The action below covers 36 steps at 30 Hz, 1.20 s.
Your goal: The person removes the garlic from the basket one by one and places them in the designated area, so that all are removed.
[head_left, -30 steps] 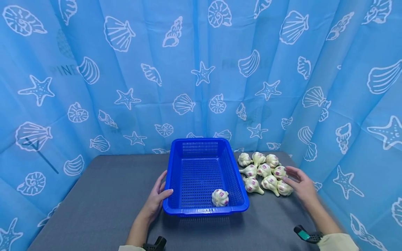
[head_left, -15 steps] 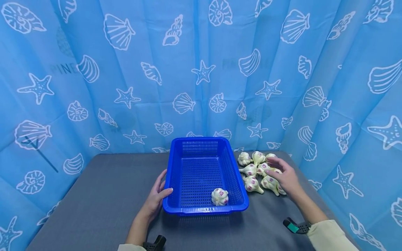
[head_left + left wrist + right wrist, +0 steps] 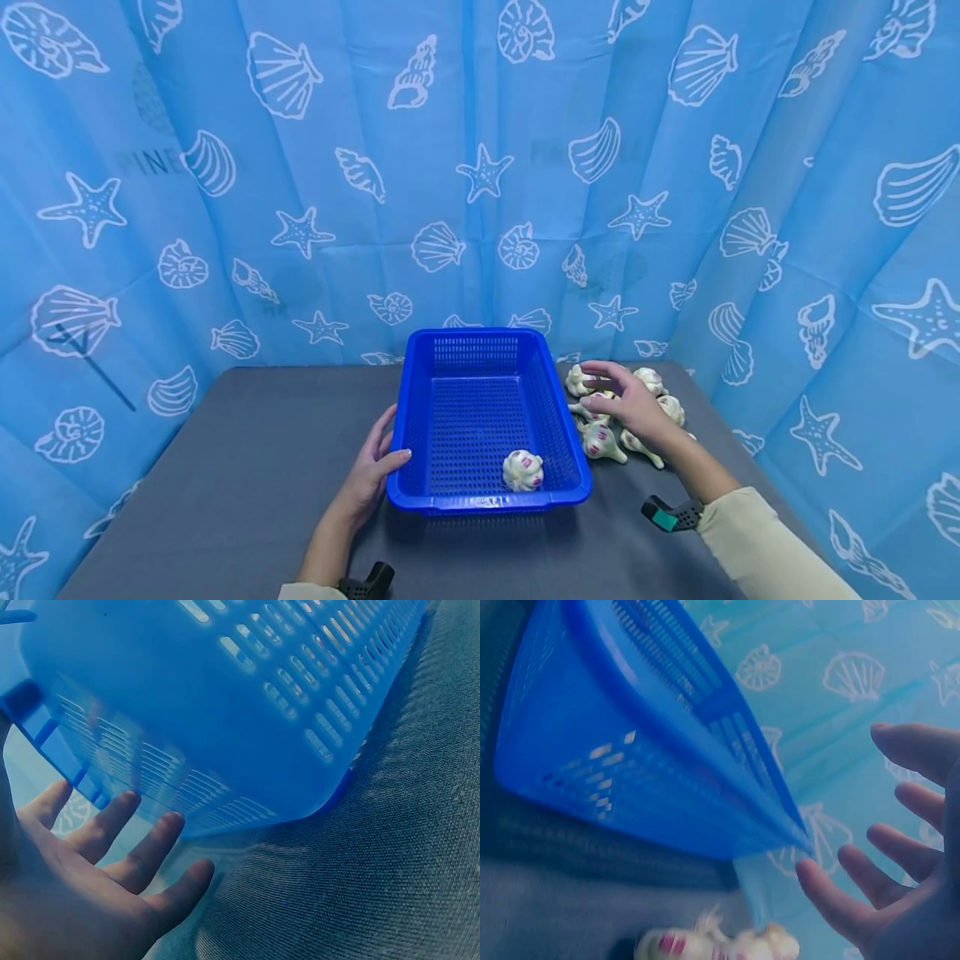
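Observation:
A blue plastic basket [image 3: 480,503] with slotted walls stands on the grey table. One garlic bulb [image 3: 522,471] lies inside it, near its front right corner. My left hand [image 3: 367,475] holds the basket's left side, thumb over the rim; in the left wrist view its fingers [image 3: 150,855] lie along the outer wall. To the basket's right sits a cluster of several garlic bulbs [image 3: 600,440], partly covered by my right hand [image 3: 633,408]. That hand hovers over them with fingers spread and holds nothing. In the right wrist view, some bulbs [image 3: 705,946] show below the hand.
A blue curtain [image 3: 480,183] with white shells and starfish hangs behind and at both sides of the grey table [image 3: 277,467]. The basket's right wall stands between the garlic cluster and the basket's inside.
My right hand has moved left across the garlic cluster, from its right edge to above its left part near the basket. The left hand and basket have stayed in place.

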### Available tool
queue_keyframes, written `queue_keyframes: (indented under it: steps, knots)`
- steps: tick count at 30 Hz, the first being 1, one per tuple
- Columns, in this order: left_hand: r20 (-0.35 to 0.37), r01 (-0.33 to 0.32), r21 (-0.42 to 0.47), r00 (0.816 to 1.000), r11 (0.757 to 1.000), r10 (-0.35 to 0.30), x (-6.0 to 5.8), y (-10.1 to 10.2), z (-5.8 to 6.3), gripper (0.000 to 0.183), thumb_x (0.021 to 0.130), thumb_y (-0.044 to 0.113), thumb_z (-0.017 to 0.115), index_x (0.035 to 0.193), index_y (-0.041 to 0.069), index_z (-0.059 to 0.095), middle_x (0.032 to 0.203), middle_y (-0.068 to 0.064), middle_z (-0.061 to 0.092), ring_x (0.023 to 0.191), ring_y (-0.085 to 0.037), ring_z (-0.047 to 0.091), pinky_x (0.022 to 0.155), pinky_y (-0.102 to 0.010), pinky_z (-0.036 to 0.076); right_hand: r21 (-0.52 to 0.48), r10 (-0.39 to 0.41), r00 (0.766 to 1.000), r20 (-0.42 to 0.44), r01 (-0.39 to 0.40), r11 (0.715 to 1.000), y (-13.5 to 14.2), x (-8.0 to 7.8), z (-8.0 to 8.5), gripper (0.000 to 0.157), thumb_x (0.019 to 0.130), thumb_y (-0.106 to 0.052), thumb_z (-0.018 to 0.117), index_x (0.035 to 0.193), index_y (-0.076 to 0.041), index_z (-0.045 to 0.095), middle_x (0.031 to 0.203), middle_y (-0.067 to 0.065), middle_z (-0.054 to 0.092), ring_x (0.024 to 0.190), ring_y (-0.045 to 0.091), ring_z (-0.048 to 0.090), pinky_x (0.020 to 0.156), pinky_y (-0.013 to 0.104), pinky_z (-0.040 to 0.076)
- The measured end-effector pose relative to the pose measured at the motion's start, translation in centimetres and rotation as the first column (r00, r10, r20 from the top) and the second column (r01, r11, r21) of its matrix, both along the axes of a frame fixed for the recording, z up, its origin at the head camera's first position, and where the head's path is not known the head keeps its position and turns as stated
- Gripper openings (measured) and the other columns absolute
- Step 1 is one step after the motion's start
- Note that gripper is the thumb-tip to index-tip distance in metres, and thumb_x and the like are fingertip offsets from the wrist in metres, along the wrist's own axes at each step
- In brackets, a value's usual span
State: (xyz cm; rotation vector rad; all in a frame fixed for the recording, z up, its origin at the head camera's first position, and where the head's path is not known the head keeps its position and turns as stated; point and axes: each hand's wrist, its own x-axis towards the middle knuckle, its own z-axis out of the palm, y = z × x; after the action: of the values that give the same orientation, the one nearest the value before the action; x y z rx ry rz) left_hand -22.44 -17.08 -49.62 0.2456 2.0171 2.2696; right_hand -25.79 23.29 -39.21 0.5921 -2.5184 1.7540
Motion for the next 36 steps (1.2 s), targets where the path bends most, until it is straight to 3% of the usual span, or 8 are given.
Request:
queue_keyframes:
  steps: [7, 12, 20, 27, 36]
  knots:
    - [-0.002, -0.002, -0.008, 1.0, 1.0, 0.002, 0.0, 0.1, 0.1, 0.078, 0.093, 0.023, 0.06, 0.156, 0.023, 0.013, 0.154, -0.016, 0.03, 0.136, -0.041, 0.035, 0.105, -0.062, 0.031, 0.056, 0.111, 0.989, 0.1, -0.117, 0.992, -2.5, -0.9, 1.4, 0.064, 0.09, -0.018, 0.07, 0.144, 0.0, 0.039, 0.143, 0.029, 0.041, 0.13, 0.05, 0.038, 0.091, 0.054, 0.049]
    - [0.013, -0.014, -0.005, 1.0, 1.0, 0.014, 0.0, 0.0, 0.0, 0.079, 0.092, 0.024, 0.062, 0.156, 0.026, 0.015, 0.154, -0.013, 0.033, 0.136, -0.039, 0.037, 0.105, -0.062, 0.031, 0.125, 0.214, 0.958, 0.188, -0.24, 0.963, -4.1, -1.7, 2.1, 0.074, 0.088, -0.025, 0.073, 0.148, -0.005, 0.035, 0.149, 0.023, 0.034, 0.135, 0.048, 0.032, 0.095, 0.059, 0.044]
    - [0.02, -0.014, -0.007, 1.0, 1.0, 0.014, -0.1, 0.1, 0.0, 0.079, 0.092, 0.025, 0.062, 0.155, 0.028, 0.016, 0.153, -0.011, 0.035, 0.135, -0.038, 0.039, 0.104, -0.061, 0.032, 0.213, 0.291, 0.873, 0.391, -0.393, 0.894, -6.9, -2.5, 2.8, 0.075, 0.087, -0.022, 0.074, 0.15, -0.012, 0.035, 0.151, 0.02, 0.031, 0.135, 0.046, 0.031, 0.094, 0.054, 0.047]
    - [0.026, -0.014, 0.003, 1.0, 1.0, 0.014, -0.1, 0.1, 0.1, 0.077, 0.092, 0.025, 0.062, 0.155, 0.03, 0.018, 0.152, -0.011, 0.036, 0.134, -0.038, 0.04, 0.104, -0.06, 0.033, 0.291, 0.248, 0.79, 0.561, -0.468, 0.834, -9.1, -3.2, 2.2, 0.069, 0.085, -0.023, 0.076, 0.145, -0.016, 0.043, 0.148, 0.018, 0.037, 0.13, 0.041, 0.041, 0.092, 0.059, 0.046]
    - [0.023, -0.018, -0.007, 1.0, 1.0, 0.019, 0.0, 0.1, 0.0, 0.074, 0.093, 0.023, 0.062, 0.153, 0.032, 0.02, 0.152, -0.011, 0.036, 0.134, -0.037, 0.04, 0.104, -0.06, 0.033, 0.356, 0.215, 0.706, 0.675, -0.567, 0.743, -10.9, -4.1, 1.4, 0.065, 0.084, -0.023, 0.077, 0.142, -0.016, 0.048, 0.145, 0.019, 0.04, 0.127, 0.039, 0.045, 0.087, 0.06, 0.048]
